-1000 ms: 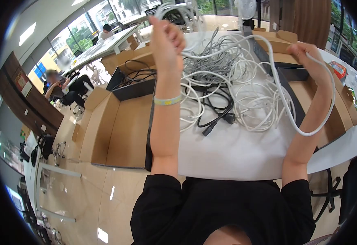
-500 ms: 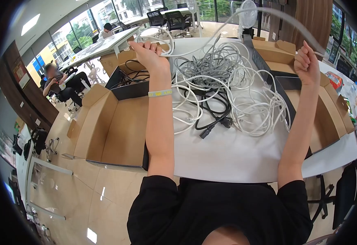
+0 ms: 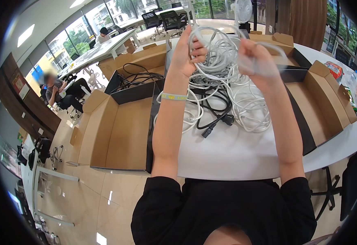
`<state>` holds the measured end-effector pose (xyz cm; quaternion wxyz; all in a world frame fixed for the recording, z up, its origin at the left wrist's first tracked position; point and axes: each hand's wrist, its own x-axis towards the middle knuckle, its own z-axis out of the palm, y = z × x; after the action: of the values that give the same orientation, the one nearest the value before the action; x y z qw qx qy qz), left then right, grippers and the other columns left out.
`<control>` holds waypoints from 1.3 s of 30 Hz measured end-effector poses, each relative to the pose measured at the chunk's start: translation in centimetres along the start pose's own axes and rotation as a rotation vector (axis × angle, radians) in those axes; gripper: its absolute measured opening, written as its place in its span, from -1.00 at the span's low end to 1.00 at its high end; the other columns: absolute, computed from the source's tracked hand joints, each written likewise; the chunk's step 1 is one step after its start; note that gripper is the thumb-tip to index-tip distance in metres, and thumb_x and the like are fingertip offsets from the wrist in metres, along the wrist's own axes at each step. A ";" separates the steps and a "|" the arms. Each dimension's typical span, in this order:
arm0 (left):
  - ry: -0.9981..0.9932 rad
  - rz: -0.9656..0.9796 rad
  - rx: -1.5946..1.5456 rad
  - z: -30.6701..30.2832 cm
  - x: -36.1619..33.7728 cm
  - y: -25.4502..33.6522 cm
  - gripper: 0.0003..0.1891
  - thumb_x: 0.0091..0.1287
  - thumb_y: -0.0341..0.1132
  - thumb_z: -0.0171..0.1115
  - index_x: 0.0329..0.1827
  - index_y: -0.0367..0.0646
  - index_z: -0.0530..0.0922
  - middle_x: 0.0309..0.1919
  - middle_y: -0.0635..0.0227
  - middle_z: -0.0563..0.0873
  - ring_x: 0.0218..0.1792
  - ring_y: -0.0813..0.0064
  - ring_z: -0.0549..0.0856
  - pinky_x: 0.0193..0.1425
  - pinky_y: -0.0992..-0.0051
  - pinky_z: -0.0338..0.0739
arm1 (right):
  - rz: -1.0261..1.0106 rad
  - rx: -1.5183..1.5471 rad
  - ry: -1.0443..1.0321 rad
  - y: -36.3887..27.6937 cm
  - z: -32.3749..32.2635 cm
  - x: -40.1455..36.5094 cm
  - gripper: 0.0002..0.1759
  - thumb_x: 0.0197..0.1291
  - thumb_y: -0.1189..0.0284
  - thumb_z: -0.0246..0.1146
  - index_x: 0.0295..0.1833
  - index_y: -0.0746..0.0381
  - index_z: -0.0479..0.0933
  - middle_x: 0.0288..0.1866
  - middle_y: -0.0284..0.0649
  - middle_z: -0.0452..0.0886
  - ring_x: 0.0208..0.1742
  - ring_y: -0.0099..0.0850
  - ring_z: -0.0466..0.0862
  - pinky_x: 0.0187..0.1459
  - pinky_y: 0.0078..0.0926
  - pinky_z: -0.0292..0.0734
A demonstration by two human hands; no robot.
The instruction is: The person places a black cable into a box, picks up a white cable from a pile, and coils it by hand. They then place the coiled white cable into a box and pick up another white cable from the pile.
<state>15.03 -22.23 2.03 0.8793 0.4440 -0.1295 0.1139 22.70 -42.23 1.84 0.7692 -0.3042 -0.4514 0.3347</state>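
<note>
My left hand (image 3: 186,55) is raised over the table, its fingers closed around loops of white cable (image 3: 211,68). My right hand (image 3: 257,61), smeared by motion, is closed on a length of the same cable, and a loose part of it arcs out to the right. Beneath both hands lies a tangle of grey and white cables, partly hidden by the held loops. White cables (image 3: 252,116) spill toward me on the right side of the pile. A black power cord (image 3: 207,132) with its plug lies in front of the tangle.
An open cardboard box (image 3: 125,139) stands on the left, and behind it a box holds black cables (image 3: 135,81). On the right are more open boxes (image 3: 319,104). A white table (image 3: 227,161) spans the front. Two people sit farther off at the left.
My right hand has swung inward and to the left, from far out at the right. The left hand has shifted right and up, and the stretched cable now hangs in loops between them.
</note>
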 end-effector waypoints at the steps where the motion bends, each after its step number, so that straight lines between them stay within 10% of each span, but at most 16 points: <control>1: -0.003 -0.007 -0.007 -0.1 0.1 -0.3 -0.58 0.29 0.11 -0.06 -0.52 -0.04 0.26 -0.68 0.58 0.23 -0.71 0.74 0.17 -0.75 0.74 0.01 | 0.051 -0.165 0.005 0.5 0.2 0.0 -0.73 0.23 0.32 0.04 -0.49 0.20 0.32 -0.74 -0.45 0.17 -0.74 -0.66 0.18 -0.71 -0.70 0.00; 7: -0.083 -0.117 0.486 3.8 -1.9 -0.3 -0.41 0.19 0.36 -0.23 -0.55 -0.03 0.25 -0.75 0.64 0.19 -0.76 0.85 0.10 -0.78 0.79 -0.09 | 0.186 -0.732 0.059 0.9 -0.1 -0.2 -0.67 0.09 0.33 0.07 -0.68 0.20 0.30 -0.77 -0.47 0.19 -0.69 -0.67 0.16 -0.64 -0.65 0.00; 13: -0.097 -0.214 0.753 6.1 -1.6 -3.7 -0.40 0.23 0.33 -0.25 -0.54 -0.08 0.29 -0.76 0.62 0.27 -0.79 0.88 0.12 -0.80 0.82 -0.11 | -0.172 -1.861 0.040 2.3 -2.5 -0.6 -0.77 -0.02 0.32 0.15 -0.54 0.26 0.49 -0.62 -0.14 0.54 -0.55 -0.20 0.56 -0.47 -0.33 0.44; 17: -0.077 -0.181 0.951 6.0 -1.1 -5.3 -0.49 0.26 0.17 -0.04 -0.62 -0.09 0.32 -0.77 0.61 0.30 -0.78 0.82 0.13 -0.75 0.76 -0.07 | -0.365 -2.073 -0.041 3.2 -3.9 -0.8 -0.89 -0.02 0.37 0.14 -0.45 0.16 0.51 -0.58 -0.14 0.57 -0.48 -0.16 0.60 -0.48 -0.26 0.44; 20: -0.125 -0.077 1.169 6.0 -1.1 -5.3 -0.72 0.07 -0.18 0.30 -0.59 -0.11 0.42 -0.74 0.56 0.39 -0.75 0.82 0.23 -0.72 0.73 0.00 | -0.126 -1.878 -0.010 2.2 -2.0 -1.5 -0.86 -0.01 0.40 0.09 -0.36 0.14 0.54 -0.51 -0.15 0.59 -0.39 -0.15 0.61 -0.40 -0.21 0.45; 25: -0.183 -0.077 1.095 5.5 -1.2 -3.7 -0.83 0.13 -0.23 0.17 -0.47 -0.15 0.52 -0.72 0.50 0.48 -0.77 0.84 0.24 -0.73 0.74 0.00 | 0.050 -1.822 -0.096 1.3 -2.9 -0.5 -0.74 0.07 0.28 0.06 -0.30 0.23 0.55 -0.42 0.00 0.59 -0.30 -0.09 0.59 -0.28 -0.25 0.45; 31: 0.090 0.321 0.226 2.8 -0.1 -1.7 -0.88 0.22 -0.34 0.02 -0.36 -0.21 0.44 -0.69 0.57 0.33 -0.73 0.76 0.19 -0.72 0.72 0.01 | 0.031 -1.312 -0.171 -3.1 -2.4 -1.2 -0.60 0.13 0.24 0.21 -0.63 0.23 0.31 -0.70 -0.50 0.21 -0.62 -0.74 0.17 -0.61 -0.66 0.03; 37: 0.022 0.507 -0.459 -1.7 -0.7 1.3 -0.87 0.28 -0.29 0.07 -0.30 -0.16 0.46 -0.66 0.59 0.34 -0.61 0.69 0.24 -0.58 0.67 0.13 | -0.231 -0.866 -0.362 -6.0 -1.2 -3.2 -0.65 -0.04 0.30 0.33 -0.61 0.20 0.31 -0.66 -0.53 0.22 -0.64 -0.76 0.13 -0.62 -0.70 -0.05; 39: -0.024 0.484 -0.483 -2.4 -1.3 2.0 -0.80 0.28 -0.19 0.09 -0.41 -0.11 0.41 -0.69 0.61 0.31 -0.61 0.68 0.23 -0.56 0.66 0.14 | 0.066 -0.996 -0.577 -6.9 -0.2 -3.8 -0.66 -0.11 0.33 0.37 -0.61 0.21 0.32 -0.64 -0.53 0.24 -0.62 -0.76 0.16 -0.62 -0.71 -0.04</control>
<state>13.51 -19.26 1.75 0.9049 0.1805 -0.2648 0.2801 23.12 -49.31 5.21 0.3681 -0.5399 -0.7364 0.1750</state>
